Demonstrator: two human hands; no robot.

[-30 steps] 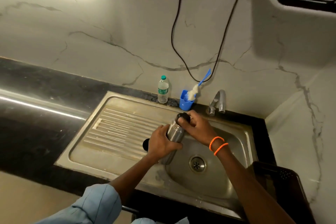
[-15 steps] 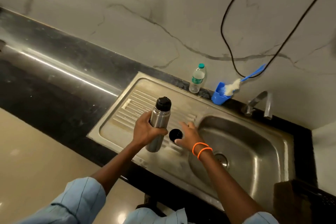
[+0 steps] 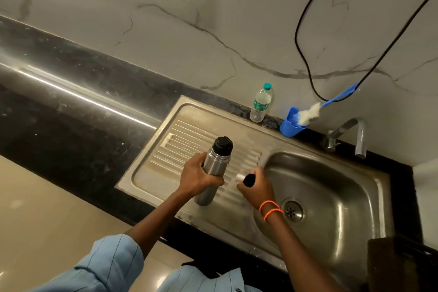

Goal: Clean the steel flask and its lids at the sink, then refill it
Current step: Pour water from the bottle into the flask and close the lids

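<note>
The steel flask [image 3: 214, 167] stands upright over the ribbed drainboard [image 3: 189, 135], its black inner lid [image 3: 222, 144] fitted on top. My left hand [image 3: 198, 176] grips the flask around its middle. Just to its right, my right hand [image 3: 257, 186] holds the flask's outer cap [image 3: 247, 179], dark with a pale rim, low over the drainboard beside the basin edge. The sink basin [image 3: 331, 187] with its drain lies to the right.
A small plastic water bottle [image 3: 260, 103] stands at the sink's back edge. Next to it a blue cup [image 3: 291, 125] holds a blue-handled bottle brush [image 3: 315, 109]. The tap [image 3: 350, 135] is at the back right. A black cable [image 3: 305, 54] hangs on the wall. A dark object [image 3: 398, 265] sits at lower right.
The flask moved from over the basin to above the drainboard in my left hand. My right hand left the flask top, reached down to the cap on the drainboard and took hold of it.
</note>
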